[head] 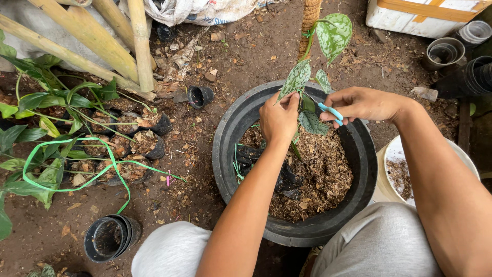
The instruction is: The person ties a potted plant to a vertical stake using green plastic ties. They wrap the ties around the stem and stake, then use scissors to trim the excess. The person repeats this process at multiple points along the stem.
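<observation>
Left hand (279, 117) pinches a spotted vine (296, 79) over the black tub (230, 128). Right hand (361, 104), at 3 o'clock, clamped on blue scissors (330, 111). Potted seedlings (128, 143) at 9; empty pot (109, 237) at 7; white bucket (394, 154) at 4.

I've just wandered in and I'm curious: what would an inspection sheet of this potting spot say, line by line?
Surface: bare soil ground strewn with wood chips and dry leaves.
Job's things: silver-spotted vine cutting over a big black tub of bark mix; blue-handled scissors.
Clutter: empty black pots, one small pot, a green strap.
Hands: left hand pinches a leaf; right hand grips the scissors at the stem.
Cables: nothing seen.
Surroundings: potted seedlings, bamboo poles, a white bucket, a white crate.
</observation>
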{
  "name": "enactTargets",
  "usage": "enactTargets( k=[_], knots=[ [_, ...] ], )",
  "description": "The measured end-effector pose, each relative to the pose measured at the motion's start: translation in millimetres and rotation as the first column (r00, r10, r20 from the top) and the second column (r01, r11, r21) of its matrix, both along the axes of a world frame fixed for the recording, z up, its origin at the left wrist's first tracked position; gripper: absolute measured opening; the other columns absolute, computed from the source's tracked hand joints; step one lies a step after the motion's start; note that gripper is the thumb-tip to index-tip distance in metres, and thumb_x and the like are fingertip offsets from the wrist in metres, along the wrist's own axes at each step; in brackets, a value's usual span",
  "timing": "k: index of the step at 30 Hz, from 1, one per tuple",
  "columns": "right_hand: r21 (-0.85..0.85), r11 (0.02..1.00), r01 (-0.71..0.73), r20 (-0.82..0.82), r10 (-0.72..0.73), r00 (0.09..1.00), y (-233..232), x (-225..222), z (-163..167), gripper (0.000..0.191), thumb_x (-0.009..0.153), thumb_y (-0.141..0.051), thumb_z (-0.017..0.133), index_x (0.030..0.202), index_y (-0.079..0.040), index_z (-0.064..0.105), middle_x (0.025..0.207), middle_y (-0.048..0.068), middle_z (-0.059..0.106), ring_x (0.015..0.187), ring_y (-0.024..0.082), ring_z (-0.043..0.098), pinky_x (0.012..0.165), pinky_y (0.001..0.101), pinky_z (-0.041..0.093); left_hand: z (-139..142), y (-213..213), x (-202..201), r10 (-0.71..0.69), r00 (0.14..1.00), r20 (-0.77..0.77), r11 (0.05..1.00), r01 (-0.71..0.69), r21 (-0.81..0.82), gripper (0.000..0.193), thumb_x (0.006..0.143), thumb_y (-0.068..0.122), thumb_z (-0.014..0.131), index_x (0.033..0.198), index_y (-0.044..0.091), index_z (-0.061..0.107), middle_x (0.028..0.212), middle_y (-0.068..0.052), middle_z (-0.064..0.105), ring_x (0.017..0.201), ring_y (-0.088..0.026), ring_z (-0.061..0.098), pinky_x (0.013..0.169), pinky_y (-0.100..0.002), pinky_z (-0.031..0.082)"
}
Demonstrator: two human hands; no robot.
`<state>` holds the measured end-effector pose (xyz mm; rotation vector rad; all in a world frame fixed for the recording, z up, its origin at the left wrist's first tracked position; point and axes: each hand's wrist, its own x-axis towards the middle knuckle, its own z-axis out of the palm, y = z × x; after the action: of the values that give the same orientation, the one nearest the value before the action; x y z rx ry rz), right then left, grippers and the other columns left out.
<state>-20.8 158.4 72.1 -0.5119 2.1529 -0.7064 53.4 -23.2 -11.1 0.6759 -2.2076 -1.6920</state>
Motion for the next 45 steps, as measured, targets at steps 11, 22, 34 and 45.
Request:
enactTargets(
  k=[11,22,34,45],
  knots=[
    [-0.013,1.000,0.023,0.049,-0.022,0.999,6,-5,-7,0.044,0.082,-0.052,0.071,0.093,-0.009,0.078,0.075,0.002,0.070,0.076,0.013,0.063,0.071,0.0300,0.047,1,-1,0,0.000,1.000,-0.013,1.000,0.000,-0.013,0.020,0.089,0.032,0.072,0.102,0.019,0.080,0.087,-0.002,0.081,0.077,-0.019,0.078,0.069,-0.035,0.057],
    [-0.039,0.999,0.033,0.060,-0.030,0.998,10,-11,-15,0.045,0.081,-0.052,0.072,0.095,-0.010,0.079,0.077,0.003,0.072,0.078,0.013,0.065,0.074,0.0298,0.048,-4,-1,0,-0.018,1.000,0.011,0.999,0.018,-0.036,0.021,0.089,0.033,0.070,0.102,0.020,0.080,0.089,-0.001,0.081,0.078,-0.019,0.078,0.070,-0.036,0.057],
    [-0.155,0.983,0.096,0.203,-0.063,0.977,18,-25,-36,0.051,0.082,-0.050,0.072,0.105,-0.004,0.079,0.088,0.002,0.071,0.078,0.016,0.066,0.088,0.0360,0.055,-6,-1,0,-0.005,1.000,0.002,0.999,0.005,-0.047,0.021,0.088,0.034,0.071,0.102,0.021,0.080,0.090,-0.001,0.081,0.080,-0.020,0.078,0.072,-0.036,0.057],
    [-0.182,0.972,0.151,0.230,-0.107,0.967,19,-26,-40,0.055,0.079,-0.052,0.073,0.107,-0.004,0.077,0.088,0.001,0.071,0.079,0.015,0.066,0.090,0.0369,0.053,-5,-3,-1,-0.030,0.998,0.051,0.999,0.032,-0.044,0.020,0.091,0.032,0.069,0.102,0.021,0.080,0.090,0.000,0.081,0.077,-0.019,0.078,0.074,-0.035,0.057]
  ],
)
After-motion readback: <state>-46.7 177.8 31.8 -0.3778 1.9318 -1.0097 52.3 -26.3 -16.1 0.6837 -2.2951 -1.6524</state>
